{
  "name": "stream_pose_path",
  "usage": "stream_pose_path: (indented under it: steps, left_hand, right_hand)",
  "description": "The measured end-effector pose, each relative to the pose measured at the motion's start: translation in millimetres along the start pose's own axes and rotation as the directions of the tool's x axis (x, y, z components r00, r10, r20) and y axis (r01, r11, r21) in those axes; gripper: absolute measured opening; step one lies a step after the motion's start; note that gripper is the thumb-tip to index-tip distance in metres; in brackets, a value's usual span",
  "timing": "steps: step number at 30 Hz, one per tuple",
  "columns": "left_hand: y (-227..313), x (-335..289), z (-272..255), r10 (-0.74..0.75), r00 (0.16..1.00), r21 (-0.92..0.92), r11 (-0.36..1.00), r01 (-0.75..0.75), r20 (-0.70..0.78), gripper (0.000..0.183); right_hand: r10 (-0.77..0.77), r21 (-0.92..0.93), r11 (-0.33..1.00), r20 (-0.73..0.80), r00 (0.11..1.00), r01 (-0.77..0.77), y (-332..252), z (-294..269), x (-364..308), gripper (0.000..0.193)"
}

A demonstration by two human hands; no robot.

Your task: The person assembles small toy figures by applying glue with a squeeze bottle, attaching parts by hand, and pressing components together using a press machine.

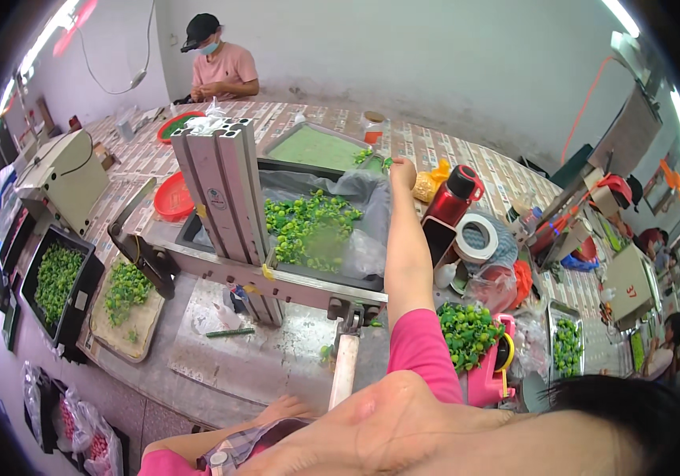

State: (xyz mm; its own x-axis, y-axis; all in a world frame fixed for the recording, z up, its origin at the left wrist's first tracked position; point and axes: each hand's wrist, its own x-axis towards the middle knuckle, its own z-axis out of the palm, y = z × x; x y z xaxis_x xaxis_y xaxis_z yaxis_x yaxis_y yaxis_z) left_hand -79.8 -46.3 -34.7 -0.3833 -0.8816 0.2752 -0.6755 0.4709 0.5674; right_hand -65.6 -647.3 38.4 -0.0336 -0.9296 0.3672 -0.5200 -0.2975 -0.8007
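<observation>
My right arm reaches far forward, and my right hand (pixel 402 172) is closed in a pinch on a small green leafy sprig (pixel 388 163). Just left of it, more green sprigs (pixel 364 156) lie at the corner of a pale green tray (pixel 316 149). Nearer to me, a black bin lined with clear plastic (pixel 368 190) holds a heap of green leafy pieces (pixel 308 226). My left hand (pixel 286 408) is low, at the near edge of the metal worktop (pixel 221 341); its fingers are blurred. A dark green rod (pixel 230 332) lies on that worktop.
An upright aluminium post (pixel 221 190) and crossbar stand between me and the bin. To the right are a red flask (pixel 455 194), tape rolls (pixel 476 238) and a pink tape dispenser (pixel 491 381). A black crate (pixel 58 282) stands left. Across the table sits a person (pixel 225 67).
</observation>
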Motion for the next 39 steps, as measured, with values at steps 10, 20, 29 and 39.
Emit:
stream_pose_path:
  steps: [10, 20, 29, 39]
  left_hand:
    - [-2.3, -0.1, 14.2, 0.089, 0.996, 0.172, 0.981, -0.091, 0.018, 0.029]
    - [22.7, 13.9, -22.0, 0.06, 0.959, -0.031, 0.997, -0.071, -0.279, 0.008]
    - [32.8, -12.3, -56.8, 0.062, 0.859, -0.146, 0.977, -0.157, -0.508, 0.01]
    - [-71.6, -187.9, -220.8, -0.479, 0.426, 0.208, 0.443, 0.872, -0.768, 0.024]
  right_hand:
    - [-0.23, 0.207, 0.95, -0.033, 0.973, 0.232, -5.4, -24.1, 0.0, 0.018]
    - [-0.288, 0.748, 0.652, 0.093, 0.953, 0.124, -139.9, -216.1, -158.4, 0.018]
    - [-0.115, 0.594, 0.804, 0.117, 0.986, 0.023, -60.9, -300.7, -295.2, 0.022]
    - [0.379, 0.529, 0.777, 0.038, 0.925, -0.34, 10.0, -316.6, -477.5, 0.021]
